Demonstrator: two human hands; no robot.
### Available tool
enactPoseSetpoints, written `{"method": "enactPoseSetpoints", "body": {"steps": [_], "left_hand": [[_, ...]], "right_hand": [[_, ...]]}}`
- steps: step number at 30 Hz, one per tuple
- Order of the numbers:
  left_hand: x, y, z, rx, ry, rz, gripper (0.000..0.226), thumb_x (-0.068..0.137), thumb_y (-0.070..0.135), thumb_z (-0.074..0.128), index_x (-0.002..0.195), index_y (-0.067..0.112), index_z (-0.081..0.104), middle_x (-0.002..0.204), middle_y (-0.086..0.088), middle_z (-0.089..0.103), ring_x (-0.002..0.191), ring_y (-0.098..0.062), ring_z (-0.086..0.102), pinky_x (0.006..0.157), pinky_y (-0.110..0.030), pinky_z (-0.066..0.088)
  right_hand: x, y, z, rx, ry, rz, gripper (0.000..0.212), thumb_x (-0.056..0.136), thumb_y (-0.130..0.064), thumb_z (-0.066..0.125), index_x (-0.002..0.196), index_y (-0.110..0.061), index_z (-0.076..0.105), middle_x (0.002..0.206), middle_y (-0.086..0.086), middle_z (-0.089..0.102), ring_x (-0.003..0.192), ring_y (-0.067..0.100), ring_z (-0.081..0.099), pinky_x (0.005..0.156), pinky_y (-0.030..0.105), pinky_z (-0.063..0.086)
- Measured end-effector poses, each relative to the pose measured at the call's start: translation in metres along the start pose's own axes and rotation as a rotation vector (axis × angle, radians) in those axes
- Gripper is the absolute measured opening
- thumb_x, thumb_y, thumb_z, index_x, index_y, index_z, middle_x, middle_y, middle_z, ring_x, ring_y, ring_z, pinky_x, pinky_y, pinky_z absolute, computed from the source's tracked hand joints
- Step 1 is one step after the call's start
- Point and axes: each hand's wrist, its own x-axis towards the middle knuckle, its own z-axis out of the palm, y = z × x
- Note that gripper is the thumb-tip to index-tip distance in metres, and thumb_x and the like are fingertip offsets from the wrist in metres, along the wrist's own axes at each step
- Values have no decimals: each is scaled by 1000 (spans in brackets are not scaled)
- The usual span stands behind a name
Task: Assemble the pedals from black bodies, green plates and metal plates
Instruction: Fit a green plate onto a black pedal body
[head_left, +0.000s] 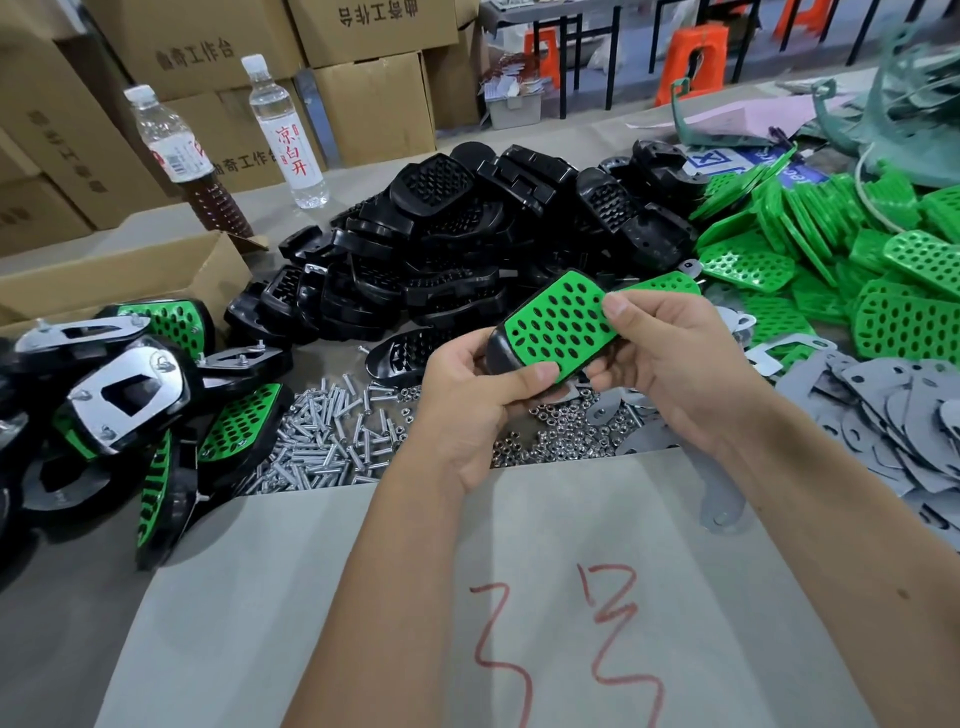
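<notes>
- Both hands hold one black body (500, 354) with a green plate (558, 325) laid on it.
- Left hand (480, 405) grips the near end, thumb on the plate.
- Right hand (670, 358) pinches the far side.
- Screws (332, 441) lie heaped below.

A black body (500, 353) with a perforated green plate (558, 325) seated on top is held tilted above the table's middle. Loose black bodies (457, 244) are heaped beyond it, green plates (831, 249) far right, grey metal plates (893, 415) right, finished pedals (130, 395) left.
</notes>
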Motion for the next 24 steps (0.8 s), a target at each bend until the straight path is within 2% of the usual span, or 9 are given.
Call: {"method": "enactPoseSetpoints", "body": {"steps": [3, 6, 10, 14, 18, 21, 24], "left_hand": [[-2, 5, -2, -17, -12, -2, 47, 66, -4, 78, 112, -5, 66, 103, -19, 78, 84, -29, 78, 62, -29, 62], [-1, 3, -1, -24, 32, 30, 35, 79, -13, 74, 112, -3, 68, 105, -18, 78, 89, -30, 78, 68, -30, 63], [2, -2, 2, -37, 130, 48, 15, 97, 2, 68, 112, 2, 73, 109, -15, 79, 98, -32, 78, 74, -31, 64], [6, -3, 0, 17, 227, 56, 11, 100, 2, 65, 106, 4, 74, 99, -10, 81, 91, -27, 79, 72, -35, 65], [6, 1, 0, 43, 291, 61, 7, 98, 0, 67, 102, 2, 73, 90, -6, 81, 83, -24, 79, 66, -33, 64], [5, 4, -3, 9, 258, -25, 7, 98, 1, 68, 102, 1, 73, 93, -10, 81, 83, -25, 80, 67, -34, 64], [3, 5, -7, -26, 191, -82, 11, 99, -3, 63, 105, -3, 72, 106, -19, 78, 92, -28, 79, 71, -36, 65]], "right_hand": [[-1, -2, -2, 36, -61, -1, 29, 109, -15, 49, 109, 6, 69, 83, 16, 74, 58, 16, 64, 55, 23, 57], [-1, -2, -2, 22, -53, 4, 30, 110, -15, 48, 113, 6, 68, 89, 19, 73, 61, 17, 65, 57, 25, 58], [0, 0, 1, -10, 10, 21, 27, 111, -13, 46, 112, 5, 66, 99, 23, 75, 68, 26, 73, 61, 27, 61], [-1, 2, 6, -26, -9, 55, 19, 110, -9, 47, 106, 0, 64, 101, 23, 77, 77, 36, 78, 66, 32, 64], [-2, 1, 7, -94, -1, 84, 20, 110, -11, 49, 110, -5, 68, 102, 15, 78, 87, 34, 77, 63, 33, 63], [-2, 2, 3, -89, 6, 75, 22, 108, -10, 52, 114, -5, 73, 106, 12, 79, 95, 28, 77, 66, 31, 63], [0, 4, 1, -80, 25, 82, 21, 107, -6, 53, 109, -4, 74, 101, 12, 80, 90, 27, 78, 66, 28, 62]]}}
